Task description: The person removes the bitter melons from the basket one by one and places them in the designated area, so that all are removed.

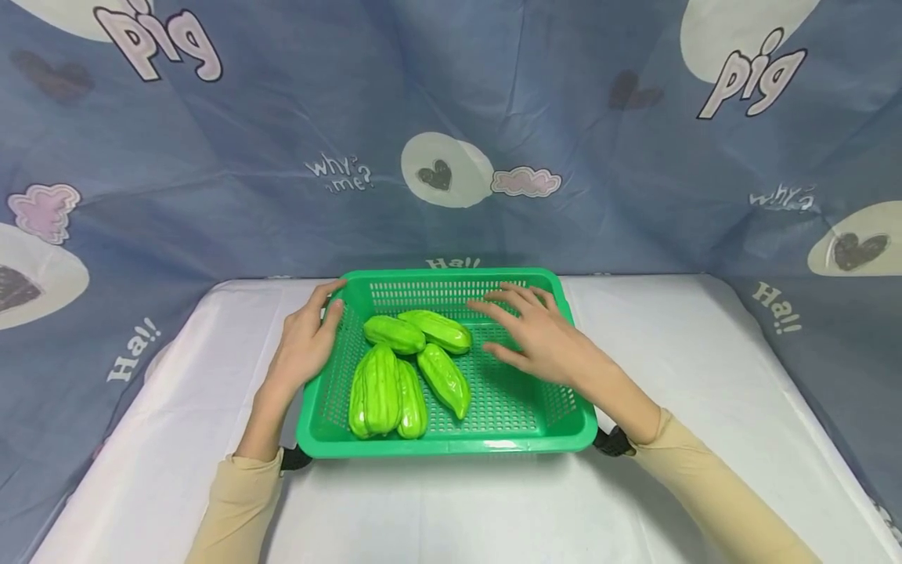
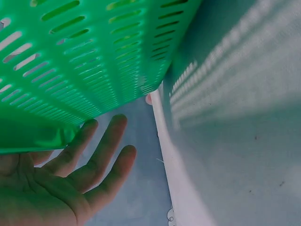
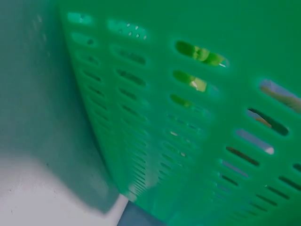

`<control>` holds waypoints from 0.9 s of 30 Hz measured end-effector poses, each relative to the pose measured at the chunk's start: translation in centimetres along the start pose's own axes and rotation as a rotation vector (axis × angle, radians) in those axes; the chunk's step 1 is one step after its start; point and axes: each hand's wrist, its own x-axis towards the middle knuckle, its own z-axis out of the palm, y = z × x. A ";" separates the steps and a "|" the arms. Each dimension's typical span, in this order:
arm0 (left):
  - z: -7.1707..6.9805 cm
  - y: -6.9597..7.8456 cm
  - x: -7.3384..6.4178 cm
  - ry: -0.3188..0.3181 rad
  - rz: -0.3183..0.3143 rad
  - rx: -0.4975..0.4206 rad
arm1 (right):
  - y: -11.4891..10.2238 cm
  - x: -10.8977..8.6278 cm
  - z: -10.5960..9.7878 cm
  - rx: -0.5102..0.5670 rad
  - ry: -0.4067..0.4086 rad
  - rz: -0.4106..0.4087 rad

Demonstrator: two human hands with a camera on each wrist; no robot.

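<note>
A green plastic basket (image 1: 451,448) with slotted walls stands on the white-covered table. Several glossy, ribbed green gourds (image 1: 380,388) lie in its left and middle part, some overlapping. My left hand (image 1: 308,341) rests at the basket's left rim near the far corner. In the left wrist view its fingers (image 2: 106,153) stretch out, fairly straight, beyond the rim. Over the right half of the basket hovers my right hand (image 1: 543,337), fingers spread and holding nothing. The right wrist view is filled by the basket's slotted wall (image 3: 160,155), with yellow-green gourd showing through some slots.
The white cloth (image 1: 669,376) covers the table around the basket. Behind and at both sides hangs a blue printed curtain (image 1: 282,102). A dark wrist strap (image 1: 613,442) sits by the basket's near right corner.
</note>
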 end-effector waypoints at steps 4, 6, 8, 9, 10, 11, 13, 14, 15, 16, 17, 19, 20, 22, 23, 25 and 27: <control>0.2 0.0 0.0 0.001 -0.014 -0.023 | -0.4 0.3 0.3 -0.017 -0.041 -0.015; 0.3 0.0 0.0 -0.002 -0.022 -0.030 | -0.5 0.5 0.5 -0.026 -0.060 -0.023; 0.4 0.0 0.0 0.002 -0.022 -0.033 | -0.7 0.7 0.6 -0.036 -0.074 -0.041; 0.4 0.1 0.0 0.001 -0.022 -0.034 | -0.8 0.8 0.7 -0.044 -0.080 -0.054; 0.4 0.1 -0.1 0.005 -0.019 -0.033 | -0.9 0.9 0.9 -0.051 -0.088 -0.069; 0.4 0.0 -0.1 0.009 -0.018 -0.032 | -1.0 1.1 1.0 -0.058 -0.098 -0.083; 0.5 0.0 -0.1 0.015 -0.017 -0.033 | -1.2 1.3 1.3 -0.076 -0.113 -0.110; 0.5 0.0 -0.2 0.016 -0.019 -0.034 | -1.3 1.5 1.4 -0.084 -0.123 -0.118; 0.5 0.0 -0.2 0.017 -0.022 -0.034 | -1.4 1.6 1.5 -0.092 -0.135 -0.122; 0.5 -0.1 -0.2 0.019 -0.024 -0.036 | -1.4 1.6 1.6 -0.097 -0.145 -0.122; 0.5 -0.1 -0.2 0.018 -0.028 -0.039 | -1.4 1.7 1.6 -0.103 -0.153 -0.121; 0.5 -0.1 -0.2 0.015 -0.037 -0.047 | -1.5 1.8 1.7 -0.111 -0.172 -0.114; 0.5 -0.1 -0.2 0.016 -0.039 -0.051 | -1.5 1.8 1.7 -0.112 -0.183 -0.110; 0.5 -0.1 -0.2 0.015 -0.043 -0.057 | -1.5 1.9 1.7 -0.110 -0.210 -0.100; 0.5 -0.1 -0.2 0.015 -0.044 -0.058 | -1.6 2.0 1.7 -0.109 -0.224 -0.094; 0.5 -0.1 -0.2 0.015 -0.046 -0.059 | -1.7 2.0 1.8 -0.110 -0.258 -0.084; 0.5 -0.1 -0.2 0.013 -0.050 -0.064 | -1.8 2.1 1.9 -0.111 -0.294 -0.077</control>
